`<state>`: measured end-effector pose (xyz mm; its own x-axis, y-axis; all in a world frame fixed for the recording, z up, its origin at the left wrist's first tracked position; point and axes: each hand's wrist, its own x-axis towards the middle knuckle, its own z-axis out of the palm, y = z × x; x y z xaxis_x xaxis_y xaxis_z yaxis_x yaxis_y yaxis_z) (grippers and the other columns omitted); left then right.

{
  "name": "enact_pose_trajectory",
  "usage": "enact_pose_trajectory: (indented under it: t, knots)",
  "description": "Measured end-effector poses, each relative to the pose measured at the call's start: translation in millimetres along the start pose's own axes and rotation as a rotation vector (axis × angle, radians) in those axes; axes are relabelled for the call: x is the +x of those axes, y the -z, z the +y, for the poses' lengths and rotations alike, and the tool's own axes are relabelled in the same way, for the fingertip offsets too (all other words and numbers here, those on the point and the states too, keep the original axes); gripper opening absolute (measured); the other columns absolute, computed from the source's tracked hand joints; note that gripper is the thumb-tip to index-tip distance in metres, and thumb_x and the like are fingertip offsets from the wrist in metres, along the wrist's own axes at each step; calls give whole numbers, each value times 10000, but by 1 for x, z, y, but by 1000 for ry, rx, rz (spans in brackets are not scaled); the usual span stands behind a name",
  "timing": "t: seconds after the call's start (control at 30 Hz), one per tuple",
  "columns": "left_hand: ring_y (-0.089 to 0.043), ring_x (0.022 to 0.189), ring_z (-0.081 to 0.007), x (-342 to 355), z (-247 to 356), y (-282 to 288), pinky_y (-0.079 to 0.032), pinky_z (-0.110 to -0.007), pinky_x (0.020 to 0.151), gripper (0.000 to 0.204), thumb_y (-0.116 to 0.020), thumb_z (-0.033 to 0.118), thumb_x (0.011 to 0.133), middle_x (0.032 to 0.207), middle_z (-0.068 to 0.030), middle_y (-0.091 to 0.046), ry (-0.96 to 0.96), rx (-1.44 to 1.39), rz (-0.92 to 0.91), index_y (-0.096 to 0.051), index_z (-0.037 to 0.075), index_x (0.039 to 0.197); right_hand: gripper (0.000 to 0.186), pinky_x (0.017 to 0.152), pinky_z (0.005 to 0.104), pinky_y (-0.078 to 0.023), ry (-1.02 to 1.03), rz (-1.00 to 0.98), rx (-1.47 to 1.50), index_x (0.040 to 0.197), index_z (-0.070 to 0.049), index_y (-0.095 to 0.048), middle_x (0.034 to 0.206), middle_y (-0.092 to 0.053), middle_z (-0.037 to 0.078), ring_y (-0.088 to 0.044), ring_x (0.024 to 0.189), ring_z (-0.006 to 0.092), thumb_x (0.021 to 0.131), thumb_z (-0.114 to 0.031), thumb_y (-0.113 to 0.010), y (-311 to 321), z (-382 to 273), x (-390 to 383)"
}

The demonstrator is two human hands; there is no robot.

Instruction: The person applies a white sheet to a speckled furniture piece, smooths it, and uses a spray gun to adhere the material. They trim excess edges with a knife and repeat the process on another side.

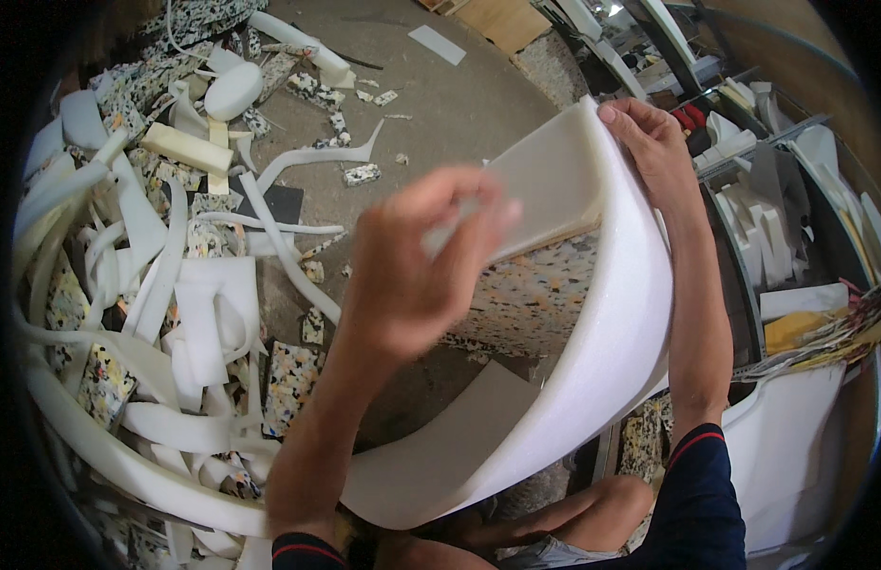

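Pinching white foam sheet (631,285), right hand (650,142) likely steadies it against speckled foam block (545,294); left hand (421,261) blurred, grip unclear.

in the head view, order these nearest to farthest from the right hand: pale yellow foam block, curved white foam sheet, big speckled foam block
1. Curved white foam sheet: touching the right hand, at the sheet's top.
2. Big speckled foam block: middle, just left of the sheet.
3. Pale yellow foam block: across at the far left.
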<state>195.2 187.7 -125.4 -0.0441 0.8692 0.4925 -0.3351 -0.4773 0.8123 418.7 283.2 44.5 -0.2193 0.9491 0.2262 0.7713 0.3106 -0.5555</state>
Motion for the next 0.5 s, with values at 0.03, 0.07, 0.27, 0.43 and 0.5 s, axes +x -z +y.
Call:
enact_pose_trajectory:
  t: [0.03, 0.07, 0.27, 0.43, 0.5]
  knots:
    - [-662, 969, -182, 26, -10, -7, -526, -271, 840, 420, -658, 256, 949, 1088, -152, -692, -34, -61, 0, -615, -38, 1246, 291, 536, 220, -450, 35, 3, 36, 956, -22, -713, 733, -669, -3, -569, 572, 46, 932, -312, -702, -1, -2, -3]
    - [-664, 1008, -204, 51, -19, -17, -532, -303, 831, 451, -650, 302, 951, 1091, -181, -691, 45, -25, -10, -618, -46, 1235, 283, 555, 213, -446, 4, 17, 23, 963, -28, -709, 757, -671, -6, -572, 603, 39, 927, -309, -709, 0, -4, -7]
    - [-649, 1056, -299, 79, -33, -60, -529, -342, 871, 820, -702, 539, 858, 1161, -283, -637, 139, -387, -87, -537, -145, 1279, 238, 592, 215, -452, 67, -61, 77, 948, -25, -714, 775, -677, -7, -567, 645, 40, 911, -260, -724, 7, -15, -23]
    - [-585, 1147, -364, 50, -21, -66, -486, -394, 962, 1104, -767, 684, 705, 1223, -344, -558, 160, -406, -125, -464, -189, 1308, 193, 683, 239, -475, 73, -16, 88, 923, -14, -711, 841, -687, 13, -588, 728, 67, 894, -204, -729, 5, -21, -41]
    - [-533, 1210, -381, 46, -16, -67, -460, -416, 997, 1101, -765, 681, 705, 1244, -348, -529, 109, -258, -112, -457, -183, 1314, 166, 749, 256, -483, 120, 24, 154, 899, -7, -712, 918, -694, 34, -600, 785, 87, 879, -170, -735, 3, -22, -48]
